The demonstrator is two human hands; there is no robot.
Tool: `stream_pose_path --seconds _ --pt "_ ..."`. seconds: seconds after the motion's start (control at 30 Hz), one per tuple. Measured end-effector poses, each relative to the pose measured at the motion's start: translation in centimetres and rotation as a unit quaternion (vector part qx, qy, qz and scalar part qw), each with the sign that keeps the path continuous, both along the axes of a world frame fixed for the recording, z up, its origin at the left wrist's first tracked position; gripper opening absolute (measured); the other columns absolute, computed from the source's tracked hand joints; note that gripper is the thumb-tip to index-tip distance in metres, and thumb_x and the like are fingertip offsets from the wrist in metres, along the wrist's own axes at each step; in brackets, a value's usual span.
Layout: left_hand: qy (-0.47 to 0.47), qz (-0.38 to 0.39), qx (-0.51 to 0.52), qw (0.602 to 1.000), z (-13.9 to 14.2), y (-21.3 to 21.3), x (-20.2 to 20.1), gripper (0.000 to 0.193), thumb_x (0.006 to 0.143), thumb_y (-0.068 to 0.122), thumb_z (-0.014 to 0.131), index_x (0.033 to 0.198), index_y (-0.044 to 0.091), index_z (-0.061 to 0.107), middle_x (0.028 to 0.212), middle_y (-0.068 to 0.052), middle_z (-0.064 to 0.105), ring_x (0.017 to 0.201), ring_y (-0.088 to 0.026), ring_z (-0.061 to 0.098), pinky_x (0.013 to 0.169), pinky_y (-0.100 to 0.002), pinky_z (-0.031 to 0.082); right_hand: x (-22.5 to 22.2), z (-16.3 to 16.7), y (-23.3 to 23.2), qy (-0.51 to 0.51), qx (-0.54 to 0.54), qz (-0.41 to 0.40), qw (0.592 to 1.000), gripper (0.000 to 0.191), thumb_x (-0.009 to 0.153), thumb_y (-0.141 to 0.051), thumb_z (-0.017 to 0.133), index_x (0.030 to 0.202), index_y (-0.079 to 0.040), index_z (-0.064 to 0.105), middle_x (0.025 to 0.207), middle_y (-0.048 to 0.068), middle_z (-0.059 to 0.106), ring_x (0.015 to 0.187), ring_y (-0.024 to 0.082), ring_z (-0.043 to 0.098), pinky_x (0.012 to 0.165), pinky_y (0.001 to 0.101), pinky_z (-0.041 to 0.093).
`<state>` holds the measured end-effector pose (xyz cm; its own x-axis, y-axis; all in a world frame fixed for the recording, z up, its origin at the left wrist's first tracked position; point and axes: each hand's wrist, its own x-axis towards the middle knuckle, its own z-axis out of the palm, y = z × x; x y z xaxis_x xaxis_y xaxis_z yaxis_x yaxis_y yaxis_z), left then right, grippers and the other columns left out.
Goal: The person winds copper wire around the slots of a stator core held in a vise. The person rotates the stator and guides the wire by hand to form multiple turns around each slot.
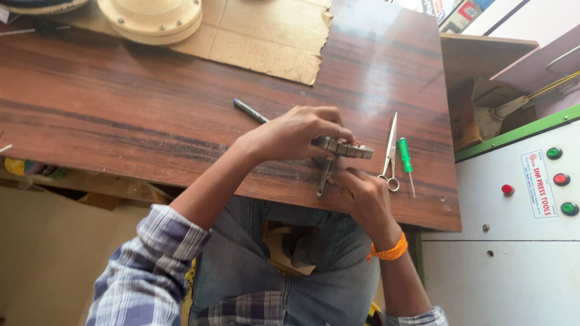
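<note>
My left hand (296,131) grips a flat metal ring-shaped part (344,148) with ridged edges and holds it tilted just above the brown wooden table (121,108). My right hand (362,196) comes up from the table's near edge. It holds a slim metal tool (325,178) whose upper end meets the underside of the part. Part of the ring is hidden by my left fingers.
Steel scissors (389,154) and a green-handled screwdriver (406,158) lie just right of the part. A dark pen (250,111) pokes out behind my left hand. Cardboard (266,36) and a cream round housing (151,18) sit at the back. A white cabinet (519,241) with coloured buttons stands at right.
</note>
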<state>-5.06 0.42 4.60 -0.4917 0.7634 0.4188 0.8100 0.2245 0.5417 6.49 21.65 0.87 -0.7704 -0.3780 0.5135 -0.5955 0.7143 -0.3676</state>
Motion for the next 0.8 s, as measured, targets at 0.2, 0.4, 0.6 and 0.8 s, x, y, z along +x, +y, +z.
stream_pose_path --seconds 0.2,0.4,0.6,0.8 --pt "0.17 0.085 0.005 0.982 -1.4 -0.3 2.9 0.072 0.084 0.009 0.076 0.148 0.033 0.053 0.131 0.001 0.06 0.121 -0.019 0.059 0.109 -0.036 0.054 0.9 -0.6 -0.7 0.001 -0.026 -0.01 1.0 0.023 0.08 0.007 0.065 0.099 -0.004 0.073 0.09 0.011 0.073 0.076 0.028 0.073 0.064 0.0382 0.057" --pt "0.325 0.104 0.002 0.94 -4.8 -1.2 5.2 0.029 0.085 0.032 0.075 0.113 0.026 0.068 0.151 0.009 0.051 0.139 -0.016 0.042 0.117 -0.036 0.038 2.8 1.8 -1.3 -0.065 -0.055 -0.025 0.996 0.009 0.085 -0.005 0.078 0.093 -0.005 0.076 0.077 0.007 0.07 0.062 0.019 0.068 0.056 0.0322 0.052" --pt "0.263 0.158 0.099 0.947 -6.8 -0.9 6.7 0.01 0.094 0.019 0.076 0.103 0.016 0.076 0.126 0.006 0.067 0.108 -0.011 0.063 0.093 -0.032 0.052 4.3 6.7 -1.4 -0.06 -0.025 -0.073 0.995 0.007 0.086 -0.009 0.079 0.092 -0.005 0.076 0.073 0.004 0.067 0.053 0.012 0.06 0.051 0.0301 0.047" --pt "-0.079 0.261 0.341 0.9 -6.6 1.7 9.4 0.006 0.095 0.013 0.076 0.097 0.008 0.073 0.094 -0.002 0.074 0.075 -0.008 0.069 0.062 -0.023 0.053 2.2 9.4 -2.8 0.014 0.013 -0.069 0.997 0.008 0.091 -0.008 0.079 0.094 -0.003 0.073 0.081 0.008 0.068 0.062 0.017 0.063 0.057 0.0323 0.049"
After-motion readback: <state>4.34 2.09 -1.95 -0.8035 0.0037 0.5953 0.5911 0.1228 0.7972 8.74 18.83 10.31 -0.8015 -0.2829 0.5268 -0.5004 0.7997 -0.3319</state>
